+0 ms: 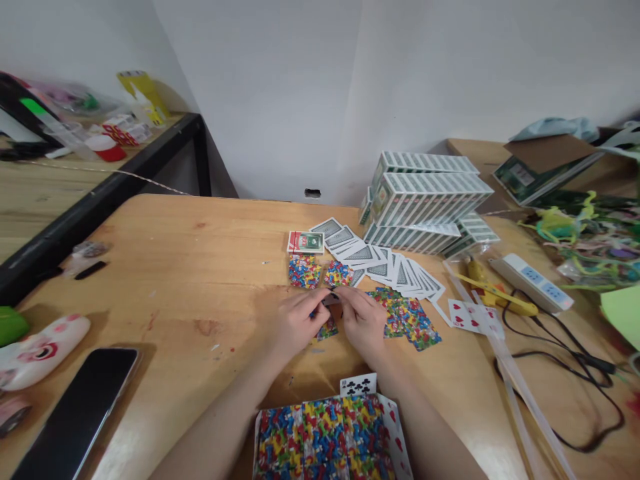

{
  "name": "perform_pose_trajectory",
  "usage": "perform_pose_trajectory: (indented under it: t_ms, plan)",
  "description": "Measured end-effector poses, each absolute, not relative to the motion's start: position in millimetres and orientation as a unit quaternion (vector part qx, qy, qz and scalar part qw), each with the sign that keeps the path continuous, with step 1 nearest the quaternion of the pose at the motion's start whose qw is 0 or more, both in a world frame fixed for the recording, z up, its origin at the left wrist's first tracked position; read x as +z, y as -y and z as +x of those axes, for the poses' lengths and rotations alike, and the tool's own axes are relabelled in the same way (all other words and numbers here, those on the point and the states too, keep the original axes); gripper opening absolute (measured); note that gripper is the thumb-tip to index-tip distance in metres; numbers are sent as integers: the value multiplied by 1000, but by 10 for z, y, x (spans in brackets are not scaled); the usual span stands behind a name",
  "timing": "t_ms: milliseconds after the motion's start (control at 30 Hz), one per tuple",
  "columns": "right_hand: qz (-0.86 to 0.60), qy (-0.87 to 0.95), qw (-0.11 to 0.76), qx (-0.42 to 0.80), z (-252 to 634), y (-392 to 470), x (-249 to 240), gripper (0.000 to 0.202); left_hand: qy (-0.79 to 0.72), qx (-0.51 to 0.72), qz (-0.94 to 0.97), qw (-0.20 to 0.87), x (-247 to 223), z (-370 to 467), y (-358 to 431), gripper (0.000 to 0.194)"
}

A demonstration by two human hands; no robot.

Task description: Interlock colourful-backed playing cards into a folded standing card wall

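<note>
My left hand (pixel 303 319) and my right hand (pixel 361 319) meet over the middle of the wooden table, fingertips pinched together. Between them shows a small piece of a playing card (pixel 332 299), mostly hidden by the fingers. Right under the hands lies a card piece with a colourful pattern (pixel 327 329). Further patterned cards lie around them: one (pixel 304 271) beyond my left hand, several (pixel 395 312) beside my right. Close to my body, between my forearms, stands a block covered in patterned cards (pixel 324 433), with a ten of clubs (pixel 358 385) at its far edge.
Face-down cards (pixel 380 262) fan across the table beyond my hands, beside a card box (pixel 305 243). Striped card cartons (pixel 430 197) stack at the back. On the right are a yellow glue gun (pixel 505 298), a power strip (pixel 537 283) and cables; a phone (pixel 80 413) lies left.
</note>
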State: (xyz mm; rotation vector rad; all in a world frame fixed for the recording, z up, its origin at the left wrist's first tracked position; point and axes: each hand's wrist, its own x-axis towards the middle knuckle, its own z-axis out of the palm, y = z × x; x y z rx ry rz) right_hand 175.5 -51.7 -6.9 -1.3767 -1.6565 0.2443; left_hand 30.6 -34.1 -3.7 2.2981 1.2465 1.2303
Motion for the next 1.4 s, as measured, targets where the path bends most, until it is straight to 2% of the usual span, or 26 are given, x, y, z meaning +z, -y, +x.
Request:
perform_pose_trajectory:
  t_ms: [300,533,700,767,867,1067,1400]
  plan:
    - [-562,670,475,103,1759,510,-65,25,-410,430,791,143,-52,303,326,34]
    - [-566,662,474,131,1760,513,-40,20,-415,429,775,207,-59,280,324,34]
    - [-603,539,505,302,1768,463,-50,16,-437,402,733,332,-16,291,307,43]
    - [-592,490,522,370,1773,446,-63,17,-438,413,710,365,-32,298,296,40]
    - [-582,507,513,375,1769,441,-74,19,-452,442,691,351,-66,294,287,31]
    - [-597,590,470,273,1741,462,-69,23,-454,433,726,281,-37,270,298,21]
    - [-571,580,467,347,1774,455,-51,23,-408,452,755,244,8,256,282,19]
